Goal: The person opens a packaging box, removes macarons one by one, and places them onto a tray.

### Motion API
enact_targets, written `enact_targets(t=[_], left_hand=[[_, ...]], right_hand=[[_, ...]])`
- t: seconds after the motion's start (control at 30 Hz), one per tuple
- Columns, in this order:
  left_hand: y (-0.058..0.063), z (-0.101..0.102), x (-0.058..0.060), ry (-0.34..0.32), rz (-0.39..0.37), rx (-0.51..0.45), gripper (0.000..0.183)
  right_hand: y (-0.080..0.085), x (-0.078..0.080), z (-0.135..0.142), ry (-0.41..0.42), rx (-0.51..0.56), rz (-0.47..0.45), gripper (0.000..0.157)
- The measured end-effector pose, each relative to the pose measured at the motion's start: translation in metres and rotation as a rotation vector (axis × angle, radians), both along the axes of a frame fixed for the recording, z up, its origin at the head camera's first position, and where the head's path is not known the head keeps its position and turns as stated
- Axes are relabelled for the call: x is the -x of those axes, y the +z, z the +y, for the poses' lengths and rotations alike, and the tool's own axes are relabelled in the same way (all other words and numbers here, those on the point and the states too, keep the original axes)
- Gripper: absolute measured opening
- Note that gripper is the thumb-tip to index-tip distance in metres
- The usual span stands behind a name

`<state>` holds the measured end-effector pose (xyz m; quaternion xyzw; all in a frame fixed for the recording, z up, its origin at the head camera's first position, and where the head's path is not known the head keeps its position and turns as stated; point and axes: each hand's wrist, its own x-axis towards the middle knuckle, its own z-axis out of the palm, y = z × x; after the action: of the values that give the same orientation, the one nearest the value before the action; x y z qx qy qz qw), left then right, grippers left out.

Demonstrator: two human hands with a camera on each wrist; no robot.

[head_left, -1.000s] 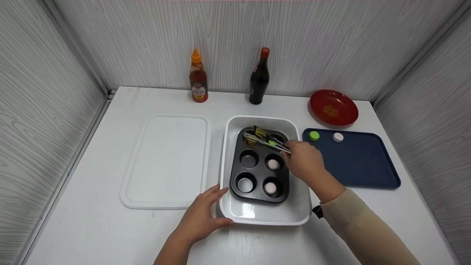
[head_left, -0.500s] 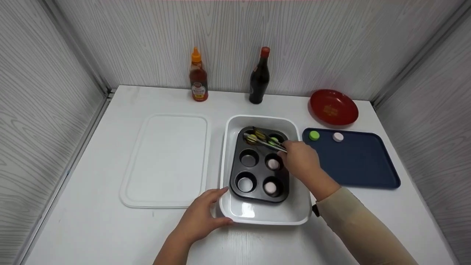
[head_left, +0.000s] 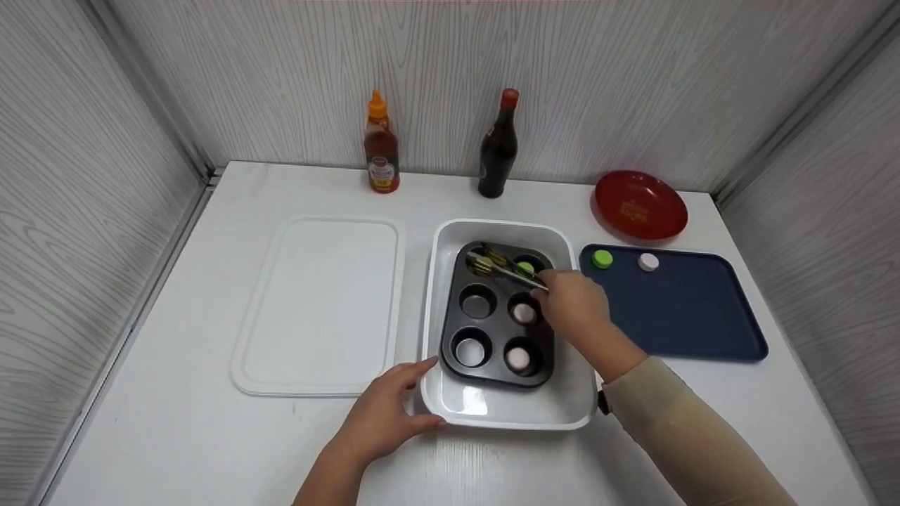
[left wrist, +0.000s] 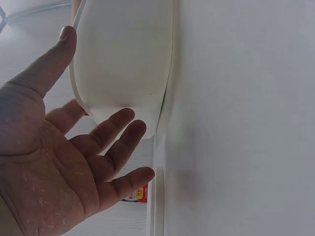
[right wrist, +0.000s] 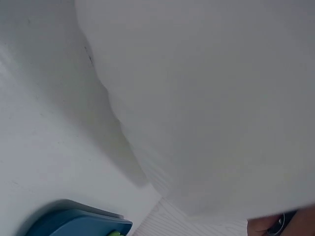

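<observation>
My right hand (head_left: 573,302) grips metal tongs (head_left: 517,275), whose spread heads reach over the far left cup of a dark muffin pan (head_left: 497,337). Something yellow shows between the tong heads; I cannot tell whether they hold it. A green round piece (head_left: 524,268) lies in the far right cup, and pale pink pieces (head_left: 519,359) sit in the two cups nearer me on that side. The pan stands in a white basin (head_left: 471,414). At its near left corner is my left hand (head_left: 380,411), thumb at the rim and relaxed fingers (left wrist: 113,123) along the outer wall.
Right of the basin lies a navy tray (head_left: 682,309) bearing a green piece (head_left: 602,259) and a pink one (head_left: 648,262). Behind it stands a red bowl (head_left: 640,205). A white lid (head_left: 320,302) lies left. A sauce bottle (head_left: 382,154) and a dark bottle (head_left: 498,151) stand at the back.
My right hand and the tongs have shifted slightly left and toward me, leaving the green piece in the far right cup more visible. The left hand has stayed at the basin's corner.
</observation>
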<state>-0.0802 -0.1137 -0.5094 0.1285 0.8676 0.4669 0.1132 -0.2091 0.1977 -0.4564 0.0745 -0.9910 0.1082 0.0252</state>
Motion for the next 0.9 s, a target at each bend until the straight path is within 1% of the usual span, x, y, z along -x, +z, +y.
enact_targets(t=[0.17,0.67,0.9], left_hand=[[0.001,0.000,0.001,-0.005,0.005,0.002,0.089],[0.003,0.000,-0.001,0.002,-0.009,0.028,0.088],[0.003,0.000,-0.001,-0.002,0.008,0.026,0.087]], right_hand=[[0.003,-0.003,0.002,0.009,0.016,0.025,0.024],[0.018,-0.011,0.016,0.044,0.083,0.151,0.015],[0.021,-0.017,0.027,0.036,0.097,0.182,0.020]])
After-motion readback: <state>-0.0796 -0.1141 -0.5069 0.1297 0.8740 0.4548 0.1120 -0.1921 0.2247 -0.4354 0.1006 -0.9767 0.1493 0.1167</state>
